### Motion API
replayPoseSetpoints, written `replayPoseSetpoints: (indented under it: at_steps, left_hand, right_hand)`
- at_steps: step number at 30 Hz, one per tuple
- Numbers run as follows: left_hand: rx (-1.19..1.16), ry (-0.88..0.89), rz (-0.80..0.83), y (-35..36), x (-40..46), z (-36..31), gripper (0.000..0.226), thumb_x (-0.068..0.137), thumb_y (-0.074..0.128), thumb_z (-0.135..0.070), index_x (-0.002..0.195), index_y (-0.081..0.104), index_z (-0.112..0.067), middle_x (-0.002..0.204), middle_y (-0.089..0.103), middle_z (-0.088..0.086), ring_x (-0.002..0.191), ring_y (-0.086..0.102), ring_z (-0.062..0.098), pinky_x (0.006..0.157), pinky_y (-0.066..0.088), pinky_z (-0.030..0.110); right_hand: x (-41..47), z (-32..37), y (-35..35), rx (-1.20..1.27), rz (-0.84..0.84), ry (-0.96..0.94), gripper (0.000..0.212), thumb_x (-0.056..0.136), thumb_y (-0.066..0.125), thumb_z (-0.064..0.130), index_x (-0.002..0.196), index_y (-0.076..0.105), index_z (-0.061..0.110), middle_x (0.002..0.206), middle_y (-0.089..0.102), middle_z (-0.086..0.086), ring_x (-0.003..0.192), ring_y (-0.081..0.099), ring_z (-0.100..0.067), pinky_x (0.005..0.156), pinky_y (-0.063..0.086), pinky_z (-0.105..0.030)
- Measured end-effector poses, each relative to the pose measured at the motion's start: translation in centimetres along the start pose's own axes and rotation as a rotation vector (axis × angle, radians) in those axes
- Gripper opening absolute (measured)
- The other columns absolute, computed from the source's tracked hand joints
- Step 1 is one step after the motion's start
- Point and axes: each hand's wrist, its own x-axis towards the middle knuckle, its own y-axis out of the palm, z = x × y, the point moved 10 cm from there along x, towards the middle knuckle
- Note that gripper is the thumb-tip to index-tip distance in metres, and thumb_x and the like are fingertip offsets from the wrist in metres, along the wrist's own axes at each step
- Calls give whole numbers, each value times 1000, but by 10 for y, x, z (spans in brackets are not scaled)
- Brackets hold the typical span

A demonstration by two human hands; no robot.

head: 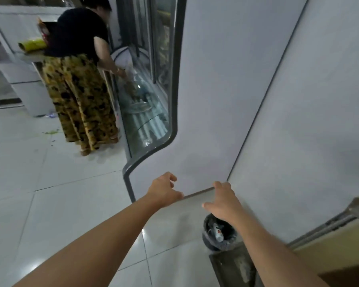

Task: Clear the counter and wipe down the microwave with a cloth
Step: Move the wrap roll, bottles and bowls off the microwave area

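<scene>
Both hands, left hand [164,190], right hand [226,200], empty, near wall [216,100] base.

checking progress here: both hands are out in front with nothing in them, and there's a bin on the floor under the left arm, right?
Not quite. Both hands, left hand and right hand, are out in front and hold nothing, but the bin sits on the floor under the right arm, not the left. The head view shows it beside the wall.

Two bare forearms, no sleeves visible
</scene>
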Motion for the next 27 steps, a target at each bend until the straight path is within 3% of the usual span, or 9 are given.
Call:
replayPoseSetpoints:
  at_steps: [3,8,12,20,24,27]
  left_hand:
    - [-29,-68,-50,-38,-14,41,50,77,76,-24,120,50,-20,115,56,2,97,58,18,83,53,30]
    - [-80,-147,-144,-114,-43,113,52,77,76,-25,122,50,-20,111,56,-1,92,58,16,70,52,23]
    - [-120,-201,-227,-180,-74,174,51,78,75,-25,122,50,-20,120,57,2,99,57,18,82,52,28]
    - [-225,-286,-357,-300,-142,295,49,78,74,-24,121,50,-20,117,56,1,87,57,14,71,46,24]
    - [-240,-313,-415,-354,-172,342,50,79,74,-24,122,50,-19,110,55,-2,84,55,13,62,42,20]
    - [-240,-318,-447,-389,-188,368,50,79,74,-24,122,49,-19,110,55,-1,89,55,14,68,44,22]
  right_hand:
    - [0,51,22,-24,38,-72,66,81,66,38,134,34,13,134,32,-12,123,41,-29,99,42,-35]
    - [-8,149,63,-73,78,-186,63,79,67,38,129,37,13,127,37,-11,115,47,-28,95,45,-34]
    - [-22,230,101,-101,127,-273,62,81,66,35,130,36,13,127,36,-9,113,46,-26,92,45,-33]
    - [-61,387,179,-122,197,-409,77,81,67,37,143,28,14,143,30,-9,129,37,-26,104,39,-37]
    - [-79,457,207,-146,202,-479,79,81,66,40,144,25,15,143,31,-8,128,39,-25,101,41,-37]
    - [-90,501,221,-129,205,-520,78,82,66,40,144,25,16,142,30,-7,127,40,-25,97,43,-36]
